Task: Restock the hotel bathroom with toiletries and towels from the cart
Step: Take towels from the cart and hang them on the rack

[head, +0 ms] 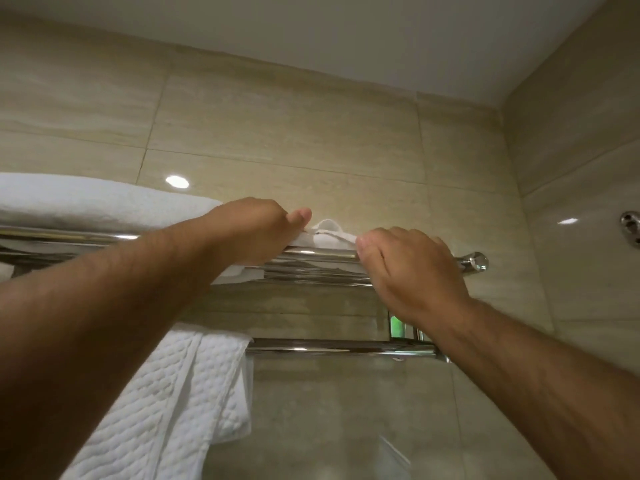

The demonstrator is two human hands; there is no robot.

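Washcloth (333,234), small, white and rumpled, sits on top shelf of chrome towel rack (322,252), right half, directly between the two hands. Left hand (249,230) is at its left end: thumb lies over the cloth edge, pinching it, other fingers hidden behind the hand. Right hand (408,271) is at its right end: fingers curled, thumb tip against the cloth edge; can't tell if it actually grips the cloth. Both arms reach up from below. Folded white towel (86,202) lies on the same shelf, left of the left hand. Waffle-weave towel (180,393) hangs off lower bar (339,344), under the left forearm. Beige tiled wall (277,126) behind; chrome fitting (632,232) on the right-hand wall.
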